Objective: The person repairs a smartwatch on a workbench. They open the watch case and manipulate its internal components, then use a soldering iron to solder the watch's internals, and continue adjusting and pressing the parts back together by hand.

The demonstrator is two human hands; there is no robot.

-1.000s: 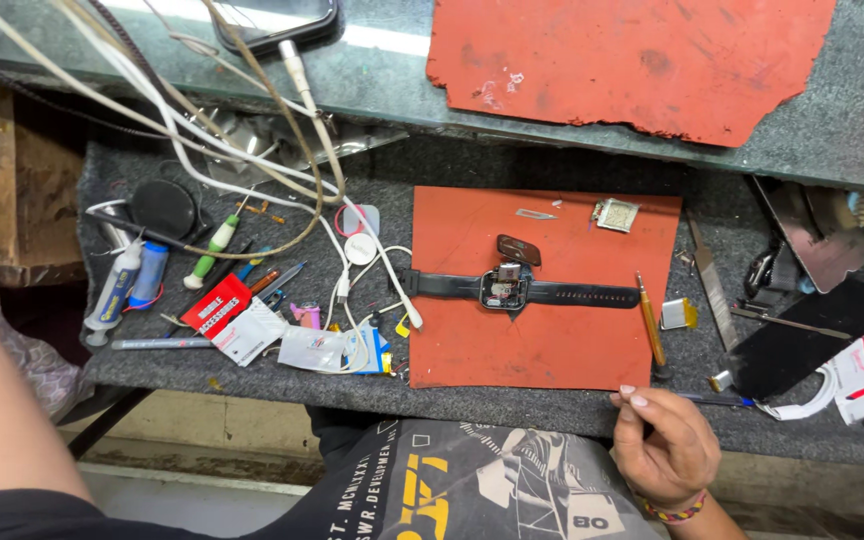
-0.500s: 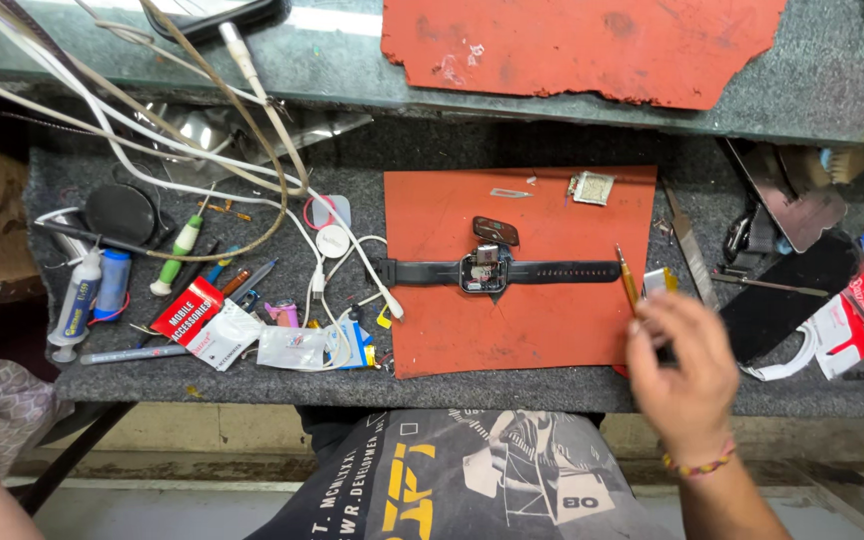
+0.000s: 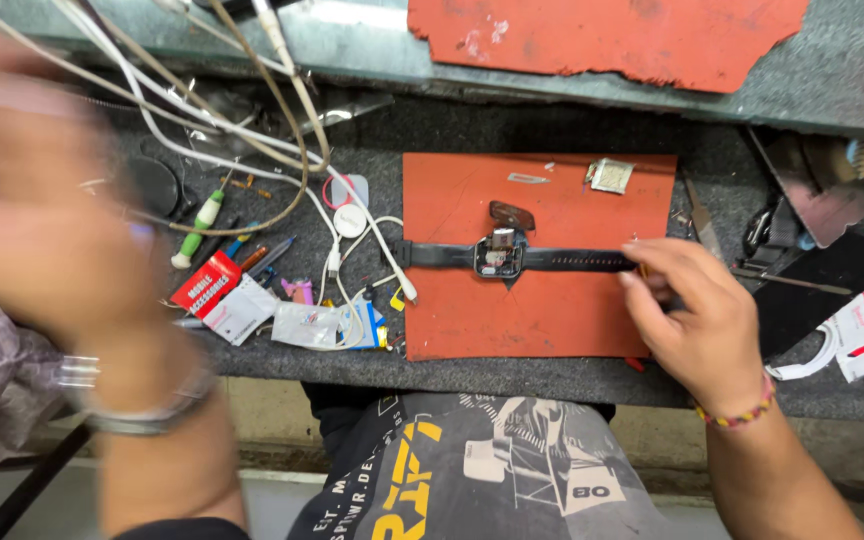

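A dark table (image 3: 552, 125) is seen with an orange mat (image 3: 532, 310) laid on it. The left hand (image 3: 47, 200) is held up near the camera, blurred, so its fingers cannot be told as open or shut. The right hand (image 3: 697, 320) is laid at the mat's right edge, fingers (image 3: 652, 255) curled by the strap end of the black watch (image 3: 502, 255), which is stretched flat on the mat.

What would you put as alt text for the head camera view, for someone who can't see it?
A person's right hand rests at the right edge of an orange mat, fingers by the strap end of an opened black smartwatch. The blurred left hand is raised over a bench cluttered with white cables and small packets.
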